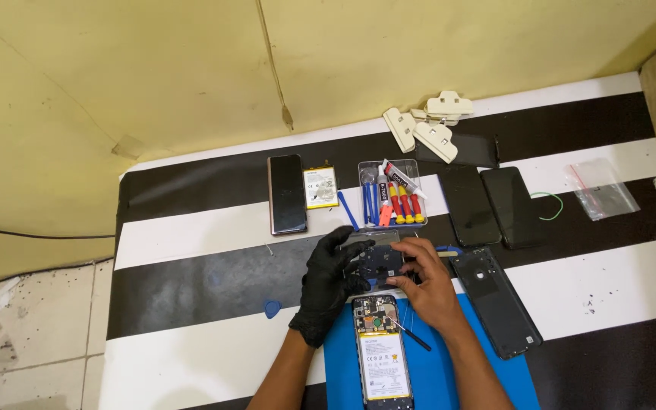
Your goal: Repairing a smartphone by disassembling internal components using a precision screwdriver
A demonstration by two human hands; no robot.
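An opened phone (380,351) with its battery showing lies on a blue mat (449,364). Just beyond its top end my two hands hold a dark inner cover plate (381,260). My left hand (329,285) wears a black glove and grips the plate's left side. My bare right hand (427,282) pinches the plate's right edge. A thin black tool (411,335) lies on the mat under my right wrist.
A black back cover (495,300) lies to the right. Behind are a clear tray of screwdrivers (393,199), a spare battery (320,187), a phone (287,193), two dark screens (487,201), white clamps (430,125), a plastic bag (603,188) and a blue pick (272,308).
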